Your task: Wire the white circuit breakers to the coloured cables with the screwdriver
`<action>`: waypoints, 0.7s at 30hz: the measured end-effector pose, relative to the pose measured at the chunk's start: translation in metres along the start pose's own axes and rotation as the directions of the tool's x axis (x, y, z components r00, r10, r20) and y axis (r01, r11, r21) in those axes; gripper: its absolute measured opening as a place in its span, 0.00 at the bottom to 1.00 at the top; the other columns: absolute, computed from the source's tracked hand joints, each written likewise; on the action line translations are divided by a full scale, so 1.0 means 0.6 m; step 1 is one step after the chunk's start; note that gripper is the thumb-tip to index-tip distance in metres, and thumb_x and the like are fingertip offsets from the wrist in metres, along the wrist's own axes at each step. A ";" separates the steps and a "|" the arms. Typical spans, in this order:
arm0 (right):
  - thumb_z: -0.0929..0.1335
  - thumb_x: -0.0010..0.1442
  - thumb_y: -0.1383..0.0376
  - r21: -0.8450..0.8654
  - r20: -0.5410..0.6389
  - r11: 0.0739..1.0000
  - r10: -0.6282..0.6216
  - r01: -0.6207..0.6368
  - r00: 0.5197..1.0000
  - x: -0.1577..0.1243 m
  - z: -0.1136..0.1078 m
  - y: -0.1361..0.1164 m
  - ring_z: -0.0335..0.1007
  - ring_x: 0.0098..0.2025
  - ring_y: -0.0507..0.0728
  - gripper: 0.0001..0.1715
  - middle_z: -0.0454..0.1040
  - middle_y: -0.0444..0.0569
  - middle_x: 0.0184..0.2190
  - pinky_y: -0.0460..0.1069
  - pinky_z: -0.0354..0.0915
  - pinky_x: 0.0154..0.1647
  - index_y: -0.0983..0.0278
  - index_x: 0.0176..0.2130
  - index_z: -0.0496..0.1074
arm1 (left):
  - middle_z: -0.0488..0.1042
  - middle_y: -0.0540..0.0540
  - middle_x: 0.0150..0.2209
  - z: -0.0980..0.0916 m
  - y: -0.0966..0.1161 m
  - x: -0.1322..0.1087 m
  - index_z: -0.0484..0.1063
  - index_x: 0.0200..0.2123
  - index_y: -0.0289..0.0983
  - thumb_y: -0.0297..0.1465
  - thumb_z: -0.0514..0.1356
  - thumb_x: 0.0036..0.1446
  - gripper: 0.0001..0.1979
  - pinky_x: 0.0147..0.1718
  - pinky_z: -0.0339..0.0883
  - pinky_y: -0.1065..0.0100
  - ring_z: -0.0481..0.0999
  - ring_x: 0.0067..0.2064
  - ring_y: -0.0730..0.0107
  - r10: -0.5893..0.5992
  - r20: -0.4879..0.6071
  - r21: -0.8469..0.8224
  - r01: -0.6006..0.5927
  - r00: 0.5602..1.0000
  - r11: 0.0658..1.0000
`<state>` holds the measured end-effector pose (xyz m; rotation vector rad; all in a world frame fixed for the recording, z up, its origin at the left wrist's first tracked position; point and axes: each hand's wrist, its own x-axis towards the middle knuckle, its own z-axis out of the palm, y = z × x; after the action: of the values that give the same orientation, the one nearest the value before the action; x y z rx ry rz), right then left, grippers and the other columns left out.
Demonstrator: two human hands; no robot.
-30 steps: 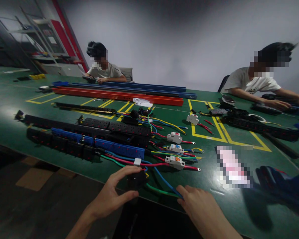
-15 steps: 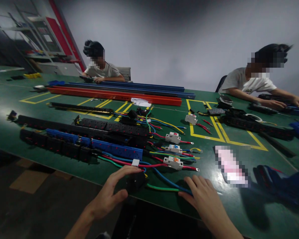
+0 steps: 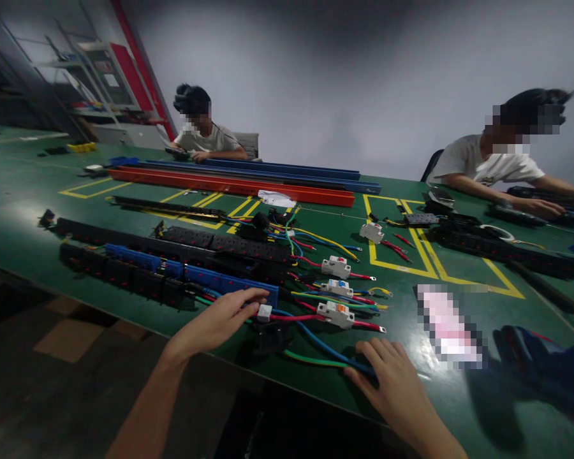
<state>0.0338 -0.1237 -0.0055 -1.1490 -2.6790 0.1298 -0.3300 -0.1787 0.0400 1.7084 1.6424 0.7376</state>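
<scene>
My left hand [image 3: 220, 317] reaches forward over the table's near edge, fingers stretched out and open, fingertips at the end of a blue socket strip [image 3: 205, 278]. A small black socket block [image 3: 269, 337] with a white connector [image 3: 264, 312] lies just right of that hand, apart from it. My right hand [image 3: 392, 380] lies flat, fingers spread, on the green table [image 3: 29, 242], its fingertips on the blue wire [image 3: 325, 347] and green wire [image 3: 310, 361]. White circuit breakers [image 3: 335, 312] with red, blue and green wires sit beyond.
Long black socket strips [image 3: 138, 245] lie at left. Red [image 3: 229, 183] and blue [image 3: 287, 171] channels run across the far side. Two other people sit working at the far edge and at the right. A dark blue object [image 3: 540, 363] lies at right. Yellow tape marks the table.
My left hand let go of the black socket block and moved forward to the blue strip. My right hand slid a little right along the wires.
</scene>
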 end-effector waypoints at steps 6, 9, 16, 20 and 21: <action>0.66 0.63 0.60 -0.200 -0.143 0.969 0.114 -0.141 0.983 -0.005 -0.008 -0.051 0.67 0.42 0.66 0.18 0.72 0.55 0.39 0.64 0.61 0.46 0.62 0.52 0.70 | 0.71 0.45 0.57 0.023 -0.021 -0.015 0.67 0.60 0.45 0.28 0.59 0.59 0.25 0.57 0.59 0.56 0.69 0.55 0.57 0.058 0.008 0.320 -0.058 0.998 0.946; 0.63 0.58 0.74 -0.187 -0.221 0.972 0.096 -0.139 0.971 0.013 -0.009 -0.093 0.66 0.48 0.68 0.35 0.71 0.58 0.47 0.66 0.62 0.50 0.57 0.63 0.62 | 0.72 0.45 0.56 0.028 -0.020 -0.011 0.67 0.60 0.46 0.30 0.59 0.60 0.24 0.58 0.58 0.55 0.68 0.55 0.58 0.087 -0.010 0.300 -0.080 0.996 0.951; 0.63 0.51 0.77 0.184 -0.208 0.939 -0.251 0.289 0.946 0.069 0.012 -0.166 0.42 0.70 0.66 0.52 0.43 0.50 0.71 0.67 0.55 0.65 0.50 0.69 0.48 | 0.73 0.45 0.49 0.044 -0.043 0.004 0.73 0.52 0.42 0.33 0.55 0.65 0.15 0.56 0.59 0.57 0.68 0.52 0.60 0.162 -0.038 0.251 -0.148 0.986 0.957; 0.65 0.57 0.73 0.283 -0.166 0.883 -0.339 0.374 0.926 0.071 0.029 -0.180 0.41 0.71 0.63 0.41 0.47 0.47 0.70 0.67 0.51 0.67 0.48 0.65 0.56 | 0.72 0.45 0.49 0.053 -0.045 0.001 0.73 0.50 0.42 0.33 0.53 0.66 0.13 0.56 0.56 0.55 0.68 0.53 0.61 0.159 -0.077 0.259 -0.134 0.984 0.956; 0.66 0.57 0.71 0.307 -0.161 0.874 -0.342 0.377 0.926 0.069 0.033 -0.180 0.42 0.71 0.62 0.37 0.49 0.47 0.69 0.67 0.51 0.68 0.49 0.63 0.59 | 0.72 0.45 0.49 0.053 -0.044 0.000 0.73 0.49 0.42 0.33 0.53 0.66 0.12 0.56 0.56 0.56 0.68 0.52 0.61 0.162 -0.085 0.257 -0.136 0.983 0.957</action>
<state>-0.0746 -0.1681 0.0003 -0.5284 -2.5922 0.4297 -0.3222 -0.1808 -0.0004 2.0204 1.7531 0.7260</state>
